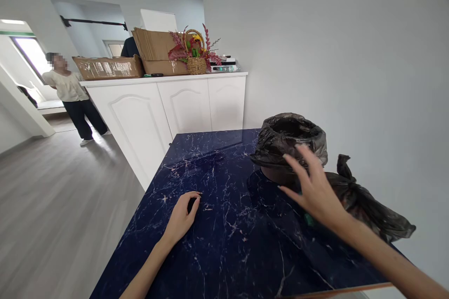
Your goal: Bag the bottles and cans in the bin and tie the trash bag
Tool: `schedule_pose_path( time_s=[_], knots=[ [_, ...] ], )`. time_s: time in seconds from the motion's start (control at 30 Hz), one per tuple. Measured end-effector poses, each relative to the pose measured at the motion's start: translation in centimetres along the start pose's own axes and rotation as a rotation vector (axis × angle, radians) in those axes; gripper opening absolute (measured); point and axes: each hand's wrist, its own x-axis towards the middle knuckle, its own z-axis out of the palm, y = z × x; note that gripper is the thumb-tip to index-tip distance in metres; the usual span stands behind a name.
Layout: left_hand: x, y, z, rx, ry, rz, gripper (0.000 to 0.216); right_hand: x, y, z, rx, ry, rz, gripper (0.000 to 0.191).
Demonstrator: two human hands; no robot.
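My right hand is open, with fingers spread, in front of a small bin lined with a black plastic bag. Whether its fingertips touch the bag I cannot tell. The bag's mouth gapes upward and its edge is folded over the rim. A second black plastic bag, tied in a knot, lies behind my right wrist, partly hidden by it. My left hand rests on the dark blue marbled tabletop, fingers curled toward the thumb, with nothing visible in it. Something small and green shows under my right hand.
A white cabinet stands beyond the table, carrying cardboard boxes, a wicker basket of flowers and a clear bottle. A wall runs along the right. Back left, a person stands on the grey floor.
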Motion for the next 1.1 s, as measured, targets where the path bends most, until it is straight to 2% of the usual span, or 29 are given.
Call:
schedule_pose_path(
  time_s=[0.1,0.2,0.3,0.4,0.53,0.83,1.1],
  knots=[
    [-0.5,0.2,0.3,0.046,-0.04,0.022,0.035,-3.4,-4.0,1.5,0.266,-0.183,-0.029,0.066],
    [-2.0,0.5,0.7,0.101,-0.097,0.057,0.043,-7.0,-6.5,3.7,0.469,-0.436,0.153,0.064],
    [-4.7,0.6,1.1,0.264,-0.135,0.138,0.058,-9.6,-7.8,5.5,0.574,-0.559,0.329,0.064],
    [-7.7,0.6,1.2,0.423,-0.127,0.205,0.068,-10.9,-8.3,6.6,0.581,-0.548,0.41,0.064],
    [-9.9,0.9,0.7,0.487,-0.097,0.194,0.075,-11.3,-8.6,7.1,0.546,-0.528,0.432,0.061],
    [-9.8,1.5,0.4,0.495,-0.096,0.157,0.077,-11.4,-8.6,7.7,0.481,-0.488,0.414,0.055],
    [-9.9,1.6,0.3,0.454,-0.093,0.145,0.076,-11.3,-8.5,7.6,0.493,-0.55,0.438,0.056]
  ],
)
